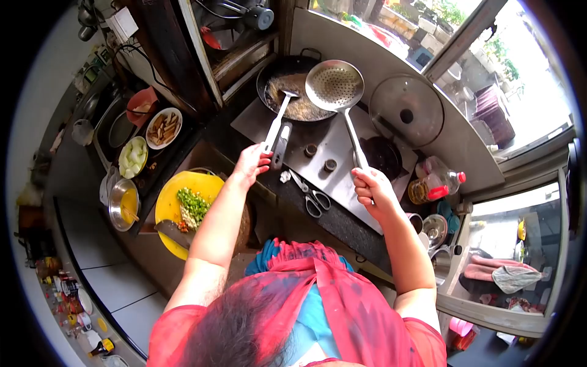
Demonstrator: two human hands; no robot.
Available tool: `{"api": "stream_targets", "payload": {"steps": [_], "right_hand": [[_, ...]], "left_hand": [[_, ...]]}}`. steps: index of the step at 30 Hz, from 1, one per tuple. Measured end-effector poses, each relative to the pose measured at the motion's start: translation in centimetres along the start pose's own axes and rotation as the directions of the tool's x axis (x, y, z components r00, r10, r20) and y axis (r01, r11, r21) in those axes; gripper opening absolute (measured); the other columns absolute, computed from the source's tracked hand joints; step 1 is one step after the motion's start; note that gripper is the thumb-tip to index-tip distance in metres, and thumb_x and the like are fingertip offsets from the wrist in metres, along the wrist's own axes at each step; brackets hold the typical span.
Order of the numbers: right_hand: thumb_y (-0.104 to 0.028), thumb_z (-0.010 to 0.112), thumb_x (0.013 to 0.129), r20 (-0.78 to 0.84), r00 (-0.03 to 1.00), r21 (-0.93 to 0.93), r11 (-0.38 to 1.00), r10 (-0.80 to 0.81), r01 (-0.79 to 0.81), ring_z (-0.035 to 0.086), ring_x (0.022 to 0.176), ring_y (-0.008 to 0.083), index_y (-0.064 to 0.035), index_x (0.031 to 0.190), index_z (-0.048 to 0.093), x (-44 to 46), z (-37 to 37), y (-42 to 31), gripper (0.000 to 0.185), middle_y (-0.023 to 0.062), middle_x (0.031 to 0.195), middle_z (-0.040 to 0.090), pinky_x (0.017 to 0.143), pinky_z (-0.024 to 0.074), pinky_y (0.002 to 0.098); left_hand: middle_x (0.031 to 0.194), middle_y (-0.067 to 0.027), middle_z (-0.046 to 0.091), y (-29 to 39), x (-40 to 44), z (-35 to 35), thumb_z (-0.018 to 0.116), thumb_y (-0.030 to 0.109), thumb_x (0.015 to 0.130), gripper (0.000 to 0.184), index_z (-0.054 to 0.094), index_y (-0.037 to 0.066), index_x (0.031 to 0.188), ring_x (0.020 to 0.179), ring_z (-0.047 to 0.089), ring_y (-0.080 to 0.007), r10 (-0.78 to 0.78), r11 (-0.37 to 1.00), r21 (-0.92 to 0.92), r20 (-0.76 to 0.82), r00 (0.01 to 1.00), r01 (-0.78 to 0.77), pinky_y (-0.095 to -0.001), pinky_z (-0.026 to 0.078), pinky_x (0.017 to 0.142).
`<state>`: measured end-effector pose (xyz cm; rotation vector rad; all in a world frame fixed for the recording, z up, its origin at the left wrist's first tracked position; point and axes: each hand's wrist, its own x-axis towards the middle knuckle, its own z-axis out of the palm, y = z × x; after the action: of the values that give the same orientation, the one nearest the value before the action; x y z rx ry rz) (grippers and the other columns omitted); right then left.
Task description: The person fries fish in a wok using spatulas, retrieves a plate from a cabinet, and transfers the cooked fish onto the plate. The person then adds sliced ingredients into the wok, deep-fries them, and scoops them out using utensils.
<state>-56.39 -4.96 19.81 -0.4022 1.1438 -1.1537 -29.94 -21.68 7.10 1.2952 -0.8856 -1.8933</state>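
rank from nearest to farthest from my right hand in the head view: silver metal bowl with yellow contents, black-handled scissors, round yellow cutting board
From your right hand:
1. Black-handled scissors: just to its left.
2. Round yellow cutting board: farther left, bearing chopped green vegetables.
3. Silver metal bowl with yellow contents: farthest left, past the board.

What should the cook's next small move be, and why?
Perhaps lower the round, perforated silver metal skimmer into the round, dark wok: the right hand holds it raised, apparently empty, while the left hand points a white-handled metal spatula toward the foamy brown contents.
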Motion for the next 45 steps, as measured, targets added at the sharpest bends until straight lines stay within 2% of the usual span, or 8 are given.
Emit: {"api": "stream_targets", "payload": {"steps": [5, 9, 19, 23, 27, 31, 33, 45], "right_hand": [[-0.02, 0.055, 0.088, -0.186, 0.961, -0.533, 0.842, -0.204, 0.076, 0.038, 0.044, 0.0086, -0.0049, 0.084, 0.045, 7.9, -0.9, -1.6, 0.018, 0.0007, 0.06, 0.043, 0.039, 0.0337, 0.0261], [-0.019, 0.056, 0.083, 0.016, 0.733, -0.991, 0.086, -0.68, 0.101, 0.06, 0.074, 0.038, 0.0038, 0.089, 0.052, 12.6, -3.4, -2.9, 0.024, 0.024, 0.079, 0.059, 0.068, 0.0472, 0.0423], [-0.019, 0.055, 0.082, -0.032, 0.751, -0.999, -0.002, -0.66, -0.043, 0.058, 0.082, 0.0431, 0.0044, 0.086, 0.048, 17.6, -5.1, -3.5, 0.025, 0.0275, 0.082, 0.059, 0.074, 0.0464, 0.046], [-0.018, 0.054, 0.082, -0.129, 0.805, -0.976, 0.219, -0.579, 0.001, 0.057, 0.084, 0.0429, 0.0035, 0.082, 0.051, 18.0, -6.5, -3.1, 0.022, 0.0263, 0.084, 0.059, 0.076, 0.0458, 0.0443], [-0.016, 0.054, 0.081, 0.438, 0.802, -0.784, -0.609, -0.405, 0.121, 0.055, 0.08, 0.0427, 0.0022, 0.078, 0.051, 15.9, -8.1, -3.7, 0.019, 0.0261, 0.075, 0.054, 0.075, 0.0439, 0.0468], [-0.015, 0.054, 0.082, -0.106, 0.842, -0.983, 0.182, -0.528, -0.01, 0.055, 0.085, 0.0428, 0.0048, 0.088, 0.051, 14.3, -7.8, -4.2, 0.021, 0.0288, 0.084, 0.057, 0.075, 0.0431, 0.0471], [-0.015, 0.053, 0.083, 0.189, 0.761, -0.98, -0.165, -0.621, 0.109, 0.056, 0.082, 0.0441, 0.006, 0.095, 0.049, 13.5, -7.0, -5.1, 0.025, 0.0287, 0.084, 0.058, 0.071, 0.0442, 0.0474], [-0.018, 0.056, 0.081, 0.267, 0.733, -0.954, -0.282, -0.626, 0.106, 0.058, 0.078, 0.0431, 0.0048, 0.098, 0.051, 21.3, -9.3, -7.1, 0.029, 0.027, 0.084, 0.059, 0.07, 0.0468, 0.0447]], "left_hand": [[0.063, 0.0054, 0.049, 1.1, 3.1, 0.1, 0.052, 0.036, 0.09, 0.027, 0.06, 0.011, 0.086, 0.051, 0.044, -0.0044, -0.13, 0.991, 0.038, 0.091, 0.987, 0.127, -0.0183, 0.038, 0.047], [0.059, 0.0073, 0.037, 2.0, 2.9, -0.1, 0.041, 0.027, 0.096, 0.029, 0.054, 0.006, 0.081, 0.047, 0.031, -0.0023, 0.136, 0.982, 0.129, 0.043, 0.99, -0.14, -0.0182, 0.027, 0.043], [0.059, 0.006, 0.038, 4.8, -4.0, -1.0, 0.039, 0.028, 0.097, 0.035, 0.056, 0.005, 0.077, 0.05, 0.032, -0.003, 0.277, 0.945, 0.186, -0.013, 0.961, -0.27, -0.0198, 0.026, 0.045], [0.059, 0.0045, 0.042, 3.8, -5.7, -1.2, 0.041, 0.028, 0.096, 0.036, 0.058, 0.005, 0.075, 0.052, 0.036, -0.005, 0.292, 0.932, 0.24, -0.052, 0.955, -0.272, -0.0215, 0.03, 0.048], [0.06, 0.0068, 0.041, 2.0, -5.3, -1.4, 0.04, 0.031, 0.097, 0.035, 0.057, 0.007, 0.077, 0.051, 0.033, -0.0021, 0.43, 0.869, 0.294, -0.054, 0.901, -0.397, -0.0175, 0.027, 0.047], [0.063, 0.0031, 0.046, 2.3, -5.9, -1.2, 0.041, 0.032, 0.096, 0.039, 0.057, 0.004, 0.074, 0.059, 0.041, -0.0066, 0.413, 0.856, 0.367, -0.062, 0.909, -0.364, -0.0219, 0.036, 0.056], [0.064, 0.0009, 0.047, 2.1, -5.8, -1.0, 0.041, 0.034, 0.096, 0.041, 0.056, 0.003, 0.073, 0.061, 0.042, -0.0082, 0.408, 0.855, 0.378, -0.068, 0.911, -0.355, -0.0236, 0.038, 0.06], [0.063, -0.0001, 0.046, 2.1, -7.2, 0.1, 0.038, 0.037, 0.096, 0.045, 0.057, 0.003, 0.072, 0.062, 0.043, -0.01, 0.399, 0.869, 0.362, -0.115, 0.909, -0.336, -0.0253, 0.039, 0.062]]}}
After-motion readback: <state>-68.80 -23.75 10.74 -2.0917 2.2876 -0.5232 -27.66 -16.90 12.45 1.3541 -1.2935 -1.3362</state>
